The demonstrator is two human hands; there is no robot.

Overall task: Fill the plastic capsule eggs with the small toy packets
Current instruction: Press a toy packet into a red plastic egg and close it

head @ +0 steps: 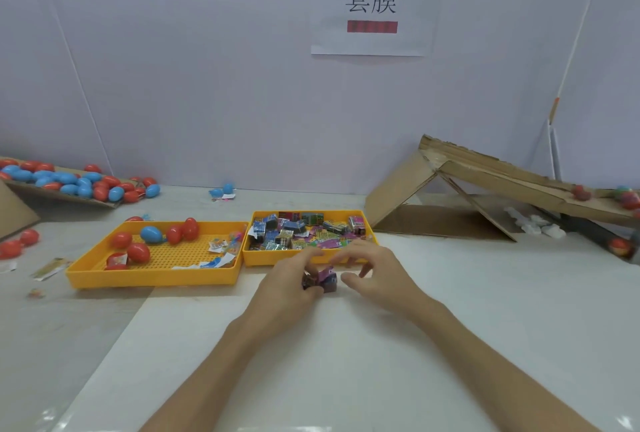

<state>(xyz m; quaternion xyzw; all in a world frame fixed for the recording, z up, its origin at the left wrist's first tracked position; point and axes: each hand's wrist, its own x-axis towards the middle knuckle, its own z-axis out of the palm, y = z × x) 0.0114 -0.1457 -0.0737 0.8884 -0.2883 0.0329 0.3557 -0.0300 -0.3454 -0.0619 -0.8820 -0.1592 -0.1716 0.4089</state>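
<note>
A paper sign [372, 1] reading 套膜 is hanging on the wall, while the print on the packets is showing too small to read. The left hand [294, 284] is gripping a small toy packet [327, 281] low over the table [450, 345], just in front of the packet tray [263, 256], and the right hand [374, 272] is hovering beside it, fingers loosely spread, grasping nothing. Capsule eggs [138, 253] are lying in the left tray [152, 277], and a cardboard ramp [485, 168] is leaning at the right.

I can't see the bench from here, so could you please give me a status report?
Left hand grips a packet. Right hand open beside it. Eggs wait in the yellow tray on the left. Nothing lies between.
</note>
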